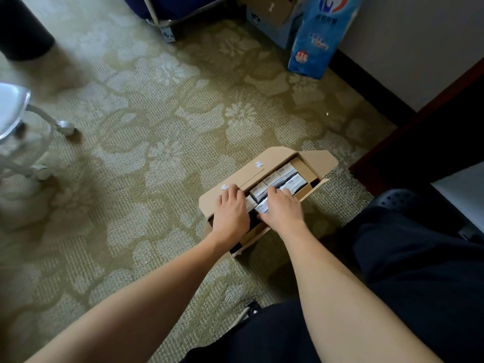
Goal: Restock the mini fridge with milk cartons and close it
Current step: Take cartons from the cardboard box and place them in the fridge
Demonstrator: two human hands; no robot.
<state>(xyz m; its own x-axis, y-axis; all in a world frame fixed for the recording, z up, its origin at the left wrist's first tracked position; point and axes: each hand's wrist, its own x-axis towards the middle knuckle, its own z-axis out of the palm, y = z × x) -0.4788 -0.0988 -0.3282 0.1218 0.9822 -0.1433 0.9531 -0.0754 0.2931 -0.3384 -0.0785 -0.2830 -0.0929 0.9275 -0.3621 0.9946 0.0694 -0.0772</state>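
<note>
The box (250, 235) sits on the carpet (157, 127), its long axis running away rightward, with cartons (273, 179) in rows. At its near end the left hand (230, 209) lies flat on the flap (275, 159) and the right hand (281, 208) curls round one carton (262, 206). No fridge shows.

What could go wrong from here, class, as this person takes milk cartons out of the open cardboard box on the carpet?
1. The milk cartons sit tightly packed in rows, so pulling one out with the right hand may drag up a neighbour.
2. The left hand rests only on a flap of the cardboard box, so it could slide or tip on the carpet.
3. A dark gap at the near end leaves cartons beside it free to topple.
</note>
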